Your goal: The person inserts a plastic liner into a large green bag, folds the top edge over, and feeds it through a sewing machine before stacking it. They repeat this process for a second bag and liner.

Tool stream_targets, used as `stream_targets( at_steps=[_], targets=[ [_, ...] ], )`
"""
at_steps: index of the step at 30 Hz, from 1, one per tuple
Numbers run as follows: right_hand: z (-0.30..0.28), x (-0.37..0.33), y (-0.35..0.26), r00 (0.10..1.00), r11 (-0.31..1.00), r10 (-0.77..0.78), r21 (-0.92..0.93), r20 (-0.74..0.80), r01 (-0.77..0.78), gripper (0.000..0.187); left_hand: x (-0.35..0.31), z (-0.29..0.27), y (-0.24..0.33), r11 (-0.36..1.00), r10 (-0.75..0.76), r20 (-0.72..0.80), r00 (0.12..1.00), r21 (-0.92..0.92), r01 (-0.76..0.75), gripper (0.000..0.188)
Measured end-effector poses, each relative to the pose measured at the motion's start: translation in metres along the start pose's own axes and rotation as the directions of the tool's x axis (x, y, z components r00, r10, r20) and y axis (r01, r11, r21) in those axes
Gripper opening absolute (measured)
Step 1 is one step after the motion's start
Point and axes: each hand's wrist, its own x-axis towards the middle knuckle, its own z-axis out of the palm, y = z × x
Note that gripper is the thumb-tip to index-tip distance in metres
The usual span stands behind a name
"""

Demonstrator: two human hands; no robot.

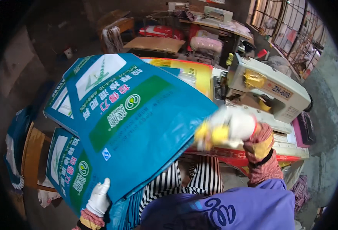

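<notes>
A large blue-green woven sack (149,126) with a green band and white print lies flat across my lap and the table edge. Its near left edge is in my left hand (99,198), in a white glove, closed with the thumb on top and the fingers hidden below. At the sack's right corner is my right hand (230,128), in a white glove with yellow fingertips. Motion smears its fingers, so whether they grip the corner does not show. More sacks of the same kind (63,165) lie underneath and to the left.
A pale sewing machine (270,88) stands on the table to the right, close to my right hand. Left of me is a wooden stool or chair part (32,157). Farther back are another sewing table (222,25), a flat cardboard piece (153,44) and a barred window (291,27).
</notes>
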Motion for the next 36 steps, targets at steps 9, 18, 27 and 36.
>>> stream_targets(
  at_steps=[9, 18, 27, 36],
  targets=[
    [-0.026, 0.019, 0.083, 0.666, 0.47, 0.605, -0.479, -0.437, -0.741, 0.044, 0.013, -0.016, 0.022, 0.983, -0.161, 0.09, 0.983, 0.102, 0.152, 0.066],
    [0.038, 0.064, 0.12, 0.7, 0.546, 0.384, -0.462, -0.602, -0.698, 0.044, 0.01, -0.075, 0.062, 0.494, -0.689, -0.147, 0.71, -0.812, 0.31, 0.018],
    [0.184, 0.212, 0.066, 0.914, 0.535, 0.348, -0.756, -0.208, -0.376, 0.035, -0.14, -0.057, 0.087, 0.27, -0.936, -0.205, 0.286, -0.94, 0.21, 0.024],
    [0.279, 0.18, 0.163, 0.893, 0.402, 0.399, -0.836, -0.208, -0.374, 0.024, -0.206, 0.127, 0.049, 0.097, -0.993, -0.072, 0.088, -0.943, 0.317, 0.019]
  ],
)
